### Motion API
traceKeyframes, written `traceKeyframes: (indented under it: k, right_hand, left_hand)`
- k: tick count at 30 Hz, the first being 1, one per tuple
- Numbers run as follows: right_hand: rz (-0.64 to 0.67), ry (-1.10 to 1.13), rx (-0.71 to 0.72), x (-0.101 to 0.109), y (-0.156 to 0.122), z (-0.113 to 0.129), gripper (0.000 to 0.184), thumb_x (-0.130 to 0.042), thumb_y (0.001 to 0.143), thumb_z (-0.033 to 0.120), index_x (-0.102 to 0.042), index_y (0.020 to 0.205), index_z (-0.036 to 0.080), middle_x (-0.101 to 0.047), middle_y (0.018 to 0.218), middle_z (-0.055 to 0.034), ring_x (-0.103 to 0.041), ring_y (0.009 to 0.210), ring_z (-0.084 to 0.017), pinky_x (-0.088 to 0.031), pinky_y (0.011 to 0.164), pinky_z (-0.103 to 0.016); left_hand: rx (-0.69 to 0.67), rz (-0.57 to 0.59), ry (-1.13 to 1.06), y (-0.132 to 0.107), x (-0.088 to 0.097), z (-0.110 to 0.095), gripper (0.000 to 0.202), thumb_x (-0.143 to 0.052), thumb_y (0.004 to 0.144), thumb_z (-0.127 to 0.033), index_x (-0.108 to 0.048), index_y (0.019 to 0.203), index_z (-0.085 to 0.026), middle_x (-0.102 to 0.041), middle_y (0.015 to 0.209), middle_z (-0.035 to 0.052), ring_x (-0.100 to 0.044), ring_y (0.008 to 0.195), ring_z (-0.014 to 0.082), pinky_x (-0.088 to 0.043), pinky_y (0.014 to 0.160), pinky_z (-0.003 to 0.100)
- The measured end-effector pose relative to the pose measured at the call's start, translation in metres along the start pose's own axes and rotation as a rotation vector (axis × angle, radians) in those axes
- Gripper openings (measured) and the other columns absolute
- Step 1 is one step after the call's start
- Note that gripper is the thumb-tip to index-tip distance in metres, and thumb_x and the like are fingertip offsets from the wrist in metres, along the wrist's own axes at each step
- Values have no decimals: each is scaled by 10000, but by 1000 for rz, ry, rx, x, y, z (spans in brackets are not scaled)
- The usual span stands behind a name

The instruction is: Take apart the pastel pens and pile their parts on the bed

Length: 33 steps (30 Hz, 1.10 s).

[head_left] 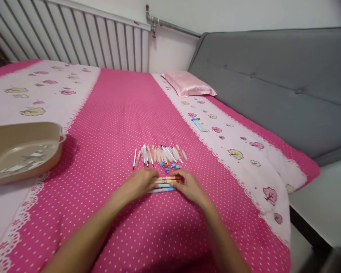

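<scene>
Several pens (165,181) lie side by side in a small row on the pink bedspread, the upper ones cream and orange, the lower ones light blue. My left hand (142,180) has its fingers closed on their left ends. At the right ends, my right hand (189,185) pinches the row with thumb and fingers. Just beyond the hands are small blue pieces (167,170) and a brown piece (166,165), too small to name surely. Behind these, many white, clear and pinkish pen parts (159,153) form a loose row.
A beige plastic basin (49,161) with white and grey scraps stands at the left. Another set of light-blue pens (200,125) lies to the right, farther back. A pink pillow (189,83) rests near the grey headboard (272,68); a white radiator (102,38) lines the wall.
</scene>
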State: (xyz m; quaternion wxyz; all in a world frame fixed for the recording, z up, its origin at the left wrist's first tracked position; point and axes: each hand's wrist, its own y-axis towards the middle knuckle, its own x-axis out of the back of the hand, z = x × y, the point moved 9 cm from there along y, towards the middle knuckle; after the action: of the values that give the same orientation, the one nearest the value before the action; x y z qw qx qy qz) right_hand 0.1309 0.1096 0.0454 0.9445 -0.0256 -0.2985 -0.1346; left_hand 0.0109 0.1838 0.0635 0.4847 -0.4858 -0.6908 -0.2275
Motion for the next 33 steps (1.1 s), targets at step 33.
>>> traceKeyframes:
  k: [33]
  right_hand:
    - [-316,924,-424,12,-24,-23,339,-812,536,341,-649,769,156,-654,681,-12,-592,593,-104,-475,595,-234]
  left_hand:
    - [52,-296,-861,-3,37,20,337,-652,695,-376,-710,937,-148,-693,737,45,-582,665,157,-428,618,240]
